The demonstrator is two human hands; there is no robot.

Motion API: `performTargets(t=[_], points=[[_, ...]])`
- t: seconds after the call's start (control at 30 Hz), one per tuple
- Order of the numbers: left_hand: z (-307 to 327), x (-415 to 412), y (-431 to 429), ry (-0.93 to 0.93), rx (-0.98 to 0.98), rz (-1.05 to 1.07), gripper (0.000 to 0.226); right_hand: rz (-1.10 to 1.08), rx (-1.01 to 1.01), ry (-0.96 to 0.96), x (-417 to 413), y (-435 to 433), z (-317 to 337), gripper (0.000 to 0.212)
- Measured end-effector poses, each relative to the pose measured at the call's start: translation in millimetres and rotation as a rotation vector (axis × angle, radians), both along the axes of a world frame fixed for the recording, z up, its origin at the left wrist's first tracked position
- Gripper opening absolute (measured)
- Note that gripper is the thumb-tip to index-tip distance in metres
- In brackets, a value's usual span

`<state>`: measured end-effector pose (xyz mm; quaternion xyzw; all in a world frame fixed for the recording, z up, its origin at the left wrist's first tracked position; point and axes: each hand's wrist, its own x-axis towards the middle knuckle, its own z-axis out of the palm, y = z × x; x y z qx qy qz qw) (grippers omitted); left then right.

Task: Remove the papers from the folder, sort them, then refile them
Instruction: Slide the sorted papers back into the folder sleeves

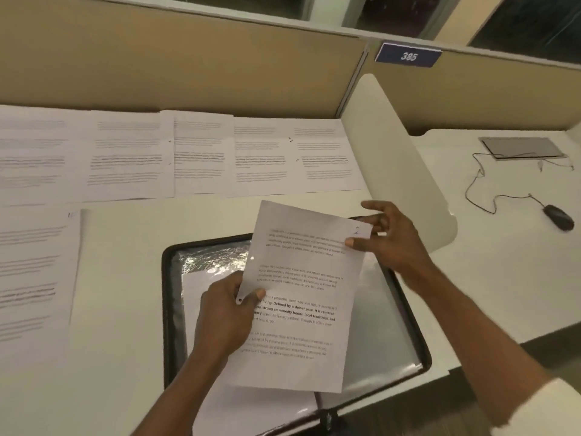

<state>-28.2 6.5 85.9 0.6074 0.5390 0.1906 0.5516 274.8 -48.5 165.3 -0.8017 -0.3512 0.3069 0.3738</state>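
Observation:
A printed sheet (301, 297) is held up over an open black folder (171, 297) with shiny plastic sleeves, lying at the desk's near edge. My left hand (224, 313) pinches the sheet's left edge, thumb on top. My right hand (388, 237) pinches its upper right corner between thumb and fingers. Several printed sheets (201, 155) lie side by side in a row along the back of the desk. One more sheet (31, 278) lies at the left. White paper shows inside the folder's left sleeve.
A tan partition (188, 58) runs behind the row of sheets. A curved white divider (399, 158) separates this desk from the one on the right, where a mouse (559, 217) with its cable and a flat grey pad (522, 147) lie.

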Motion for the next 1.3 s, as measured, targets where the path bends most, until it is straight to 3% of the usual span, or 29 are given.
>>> performTargets(t=[0.2,0.6,0.77,0.93,1.0,1.13,1.3], points=[[3,16,-10,0.040,-0.022,0.055,0.025,0.505,-0.267,-0.125,30,66,16,0.040],[6,93,-32,0.130,-0.030,0.337,0.022,1.179,-0.465,-0.215,73,167,-21,0.030],[-1,124,-41,0.222,-0.030,0.533,0.016,1.206,-0.478,-0.180,104,194,-33,0.030],[-2,171,-65,0.772,0.304,0.622,0.042,1.182,-0.416,-0.237,136,223,-35,0.023],[-4,198,-71,0.864,0.445,0.555,0.044,1.180,-0.377,-0.315,147,237,-33,0.023],[-23,258,-81,0.874,0.486,0.305,0.027,1.134,-0.285,-0.395,170,263,-27,0.026],[-42,314,-81,0.893,0.477,0.120,0.044,1.062,-0.226,-0.378,200,287,-21,0.029]])
